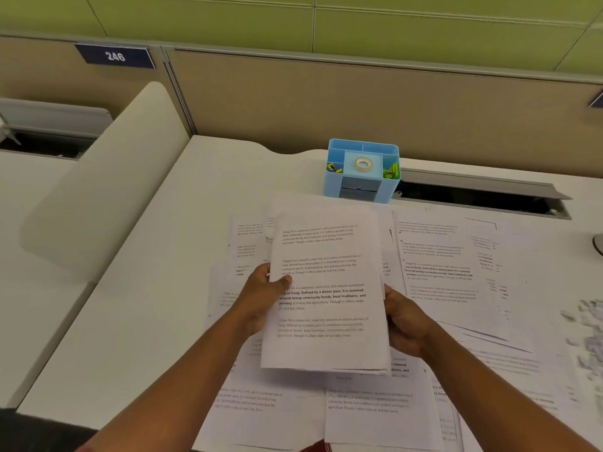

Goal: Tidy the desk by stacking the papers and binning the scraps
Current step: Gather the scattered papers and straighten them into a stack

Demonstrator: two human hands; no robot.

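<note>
I see a stack of printed papers [326,288] at frame centre, held above the desk [156,288]. My left hand [264,298] grips its left edge, thumb on top; my right hand [404,321] clasps the right edge. Loose sheets [440,265] lie spread beneath and to the right. Shredded scraps [587,331] sit at the right edge, blurred. A blue organizer [362,171] stands above centre, holding a tape roll [363,164].

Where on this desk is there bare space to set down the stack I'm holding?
Bare desk lies left of the loose sheets, bordered by the cream divider, and behind them left of the blue organizer. Centre and right are crowded with sheets; scraps sit far right.
</note>
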